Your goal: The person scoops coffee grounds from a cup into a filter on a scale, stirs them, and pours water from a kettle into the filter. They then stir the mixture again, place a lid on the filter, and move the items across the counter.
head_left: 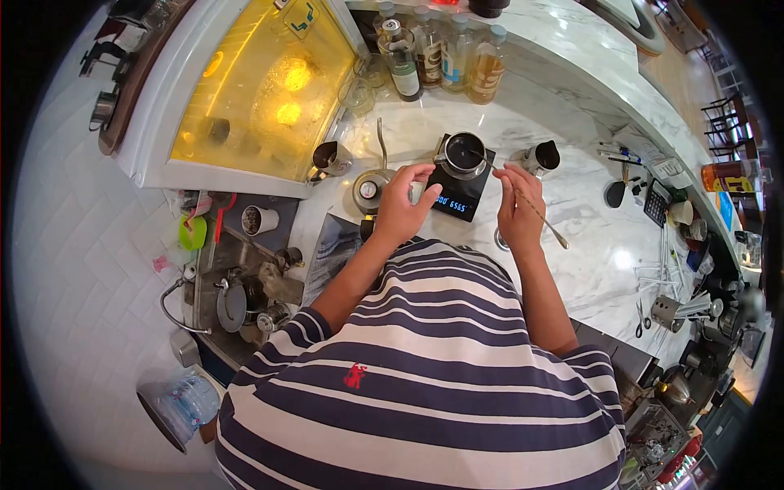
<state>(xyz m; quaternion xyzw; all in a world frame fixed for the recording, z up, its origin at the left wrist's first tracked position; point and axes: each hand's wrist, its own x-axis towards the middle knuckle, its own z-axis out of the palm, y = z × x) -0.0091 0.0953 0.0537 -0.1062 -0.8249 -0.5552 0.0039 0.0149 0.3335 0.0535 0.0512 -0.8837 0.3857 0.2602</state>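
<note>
A glass vessel of dark liquid (465, 153) stands on a black digital scale (457, 194) with a lit blue display. My left hand (403, 204) is beside the scale's left edge, fingers apart and holding nothing. On the other side, my right hand (519, 208) pinches a long, thin metal spoon (545, 219); its upper end reaches into the vessel and its lower end points down to the right. A gooseneck kettle (371, 190) is just left of my left hand. Behind my right hand sits a metal pitcher (542, 157).
Another metal pitcher (331, 158) stands behind the kettle. Several bottles (402, 65) line the back ledge. A sink (214, 286) lies at left, with a cup (258, 220) above it. A calculator (656, 202), scissors (643, 318) and utensils are at right.
</note>
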